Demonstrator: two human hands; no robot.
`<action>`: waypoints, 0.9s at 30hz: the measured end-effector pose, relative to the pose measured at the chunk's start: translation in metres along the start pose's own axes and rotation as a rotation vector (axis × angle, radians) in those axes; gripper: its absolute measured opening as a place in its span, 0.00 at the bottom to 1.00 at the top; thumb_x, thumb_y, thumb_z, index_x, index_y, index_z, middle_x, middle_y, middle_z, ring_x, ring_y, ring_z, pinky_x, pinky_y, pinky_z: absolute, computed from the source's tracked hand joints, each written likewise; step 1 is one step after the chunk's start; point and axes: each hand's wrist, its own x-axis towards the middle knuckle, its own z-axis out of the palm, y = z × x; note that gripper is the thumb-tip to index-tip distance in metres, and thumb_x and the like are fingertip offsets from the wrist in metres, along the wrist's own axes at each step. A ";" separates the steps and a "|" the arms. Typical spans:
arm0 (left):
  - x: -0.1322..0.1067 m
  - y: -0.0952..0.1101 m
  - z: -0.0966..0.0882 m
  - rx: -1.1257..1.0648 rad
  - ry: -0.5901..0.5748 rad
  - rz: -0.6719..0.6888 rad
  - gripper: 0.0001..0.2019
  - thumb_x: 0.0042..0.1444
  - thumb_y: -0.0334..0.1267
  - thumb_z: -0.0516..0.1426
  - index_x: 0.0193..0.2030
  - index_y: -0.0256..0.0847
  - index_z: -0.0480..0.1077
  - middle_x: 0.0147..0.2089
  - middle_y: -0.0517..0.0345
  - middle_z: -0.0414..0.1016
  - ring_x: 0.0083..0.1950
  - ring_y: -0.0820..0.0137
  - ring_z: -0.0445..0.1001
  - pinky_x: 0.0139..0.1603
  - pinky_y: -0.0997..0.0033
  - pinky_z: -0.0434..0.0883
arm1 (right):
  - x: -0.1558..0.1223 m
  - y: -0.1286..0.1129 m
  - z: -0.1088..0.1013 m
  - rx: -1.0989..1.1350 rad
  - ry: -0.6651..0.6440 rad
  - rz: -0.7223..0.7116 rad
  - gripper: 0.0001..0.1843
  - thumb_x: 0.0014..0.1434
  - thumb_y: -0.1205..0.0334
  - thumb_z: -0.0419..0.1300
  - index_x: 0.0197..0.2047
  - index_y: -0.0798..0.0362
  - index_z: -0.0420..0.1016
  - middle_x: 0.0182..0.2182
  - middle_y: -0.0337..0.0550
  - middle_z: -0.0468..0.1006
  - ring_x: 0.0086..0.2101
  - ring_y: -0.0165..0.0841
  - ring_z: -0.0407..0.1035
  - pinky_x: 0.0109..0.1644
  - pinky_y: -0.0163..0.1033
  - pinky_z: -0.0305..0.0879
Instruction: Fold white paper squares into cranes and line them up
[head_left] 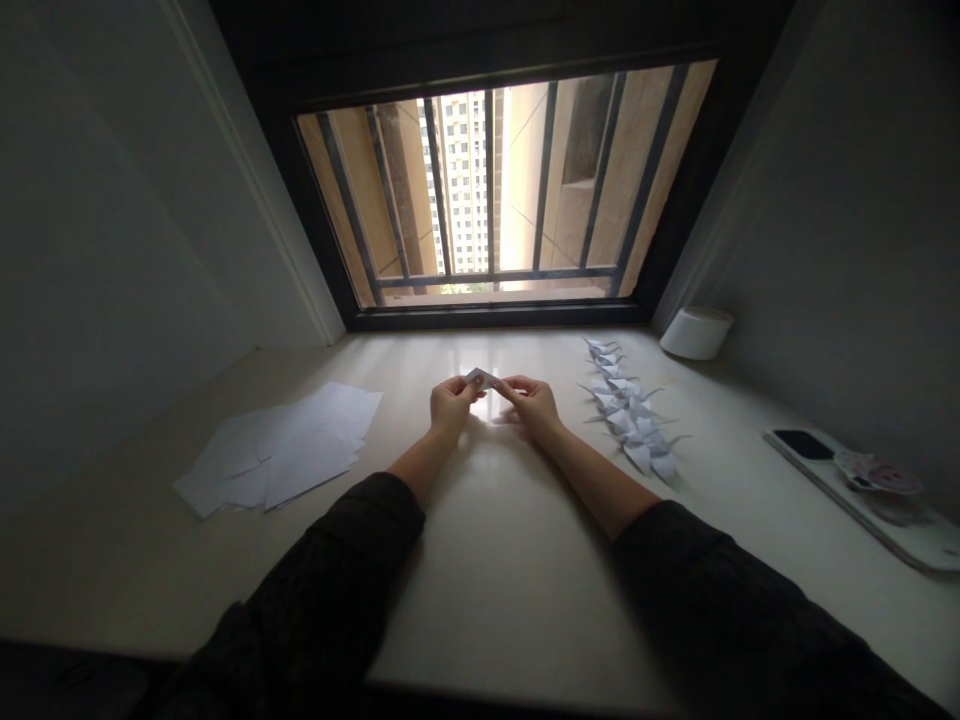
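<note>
On the pale tabletop, a small folded paper is held pinched between the fingers of the left hand and the right hand, between loose white sheets and a row of paper cranes.

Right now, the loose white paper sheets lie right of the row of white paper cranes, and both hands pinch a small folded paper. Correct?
No: the head view shows the loose white paper sheets left of the row of white paper cranes. The left hand and right hand do pinch the small folded paper.
</note>
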 end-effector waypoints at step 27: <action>0.002 0.001 -0.001 -0.099 -0.001 -0.019 0.20 0.46 0.52 0.61 0.33 0.34 0.77 0.30 0.51 0.78 0.33 0.66 0.76 0.43 0.63 0.71 | 0.007 0.007 -0.004 -0.005 0.020 -0.123 0.23 0.44 0.51 0.66 0.43 0.53 0.78 0.30 0.44 0.80 0.29 0.32 0.71 0.32 0.38 0.70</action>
